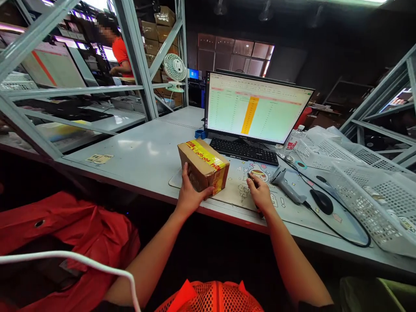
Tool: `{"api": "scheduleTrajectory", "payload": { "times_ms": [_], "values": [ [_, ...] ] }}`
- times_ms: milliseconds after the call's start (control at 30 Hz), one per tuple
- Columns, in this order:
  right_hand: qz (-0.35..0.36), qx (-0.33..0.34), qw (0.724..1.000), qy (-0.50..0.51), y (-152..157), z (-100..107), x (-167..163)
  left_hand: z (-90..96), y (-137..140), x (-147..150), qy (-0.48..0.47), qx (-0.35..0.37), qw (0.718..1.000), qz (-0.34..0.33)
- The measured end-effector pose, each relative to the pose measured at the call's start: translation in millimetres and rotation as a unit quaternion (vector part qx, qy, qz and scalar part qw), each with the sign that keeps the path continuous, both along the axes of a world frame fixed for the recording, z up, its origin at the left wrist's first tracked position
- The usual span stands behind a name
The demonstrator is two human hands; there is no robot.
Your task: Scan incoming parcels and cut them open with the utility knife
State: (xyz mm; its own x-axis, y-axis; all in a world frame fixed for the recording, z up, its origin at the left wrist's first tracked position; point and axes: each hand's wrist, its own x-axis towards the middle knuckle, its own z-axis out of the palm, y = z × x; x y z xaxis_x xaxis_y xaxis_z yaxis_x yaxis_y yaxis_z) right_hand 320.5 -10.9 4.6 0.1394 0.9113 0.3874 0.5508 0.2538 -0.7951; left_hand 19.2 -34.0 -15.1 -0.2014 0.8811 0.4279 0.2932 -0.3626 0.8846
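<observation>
A small cardboard box (199, 167) with yellow tape and red handwriting stands at the desk's front edge. My left hand (191, 195) grips its near side, fingers on the left face and thumb by the lower right corner. To the right of the box, my right hand (261, 195) is closed just above the printed desk mat (234, 197). Dark bits show at its fingertips and below its palm, perhaps a slim tool, but the kind is hidden. A grey barcode scanner (289, 186) lies right of that hand.
Behind the box are a black keyboard (243, 151) and a monitor (224, 104) showing a spreadsheet. A blue tape roll (200, 134) sits beside them. Rightward lie a black mouse (321, 202), the scanner's cable and white plastic baskets (360, 190). A person (122, 56) works beyond the metal frame.
</observation>
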Motion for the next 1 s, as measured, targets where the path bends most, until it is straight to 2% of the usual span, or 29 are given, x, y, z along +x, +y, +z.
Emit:
{"api": "scheduleTrajectory", "payload": {
  "times_ms": [100,167,233,300,400,533,700,833,1000],
  "values": [
    [0.006,0.010,1.000,-0.001,-4,1,9,-0.6,11,-33,-0.041,-0.026,0.995,-0.084],
    [0.002,0.011,1.000,-0.003,-5,1,18,-5.0,20,-70,-0.060,-0.029,0.995,-0.071],
    [-0.003,0.013,1.000,-0.006,-3,3,24,-8.9,30,-100,-0.079,0.001,0.995,-0.053],
    [0.000,0.018,1.000,-0.020,4,7,23,-10.2,39,-115,-0.083,0.025,0.992,-0.092],
    [0.020,0.024,0.998,-0.057,22,22,5,-6.9,54,-111,-0.067,-0.004,0.984,-0.165],
    [0.056,0.016,0.992,-0.110,52,56,-26,1.2,69,-98,-0.080,-0.075,0.977,-0.184],
    [0.100,-0.022,0.980,-0.173,76,92,-50,6.0,71,-105,-0.114,-0.134,0.959,-0.222],
    [0.135,-0.020,0.974,-0.179,73,98,-60,9.0,68,-107,-0.091,-0.139,0.961,-0.220],
    [0.132,0.009,0.979,-0.154,45,95,-63,12.8,64,-102,-0.054,-0.106,0.973,-0.197]
  ]
}}
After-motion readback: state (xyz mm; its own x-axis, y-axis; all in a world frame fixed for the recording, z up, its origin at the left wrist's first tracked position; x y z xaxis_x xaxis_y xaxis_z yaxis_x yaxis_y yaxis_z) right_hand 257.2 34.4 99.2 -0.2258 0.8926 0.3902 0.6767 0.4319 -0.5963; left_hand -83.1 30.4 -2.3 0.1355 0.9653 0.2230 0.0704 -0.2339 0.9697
